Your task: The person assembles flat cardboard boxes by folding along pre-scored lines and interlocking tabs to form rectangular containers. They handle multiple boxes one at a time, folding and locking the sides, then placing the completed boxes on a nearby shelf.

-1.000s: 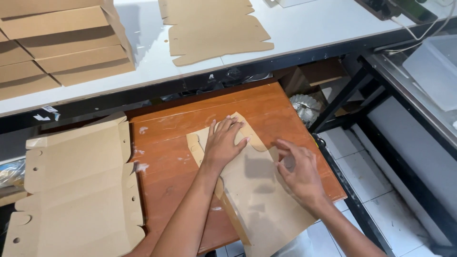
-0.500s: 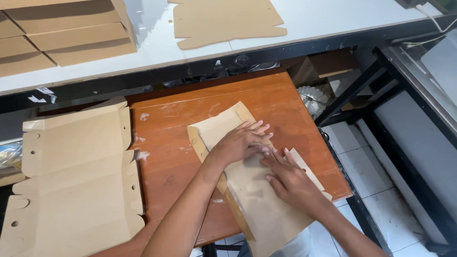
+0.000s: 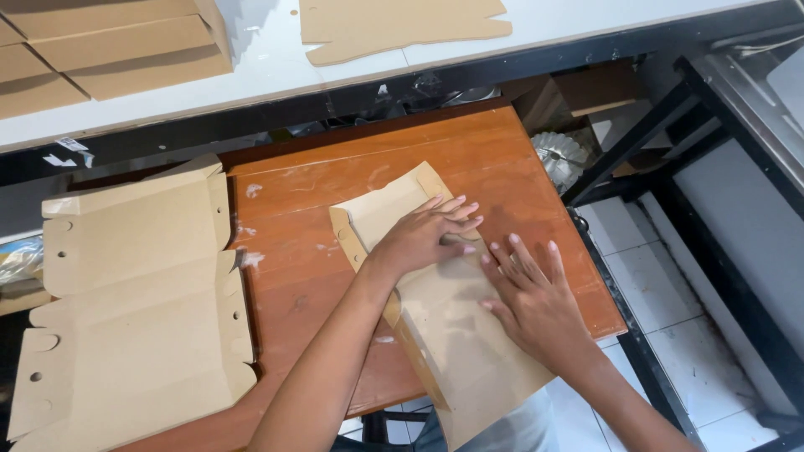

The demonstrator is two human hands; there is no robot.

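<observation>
A brown die-cut cardboard sheet (image 3: pixel 444 335) lies folded on the reddish wooden table (image 3: pixel 293 285), its near end hanging over the front edge. My left hand (image 3: pixel 427 234) presses flat on its upper part, fingers spread and pointing right. My right hand (image 3: pixel 532 297) lies palm down on the sheet's right side, fingers apart and pointing up. Neither hand grips anything; both rest on the cardboard.
A stack of flat cardboard box blanks (image 3: pixel 134 301) covers the table's left end. On the white bench (image 3: pixel 268 67) behind lie folded boxes (image 3: pixel 109 50) and another flat blank (image 3: pixel 402 25). A black metal rack (image 3: pixel 703 151) stands at the right over a tiled floor.
The cardboard flap has been folded over and flattened. My left hand slid right across the sheet, and my right hand moved up to press beside it.
</observation>
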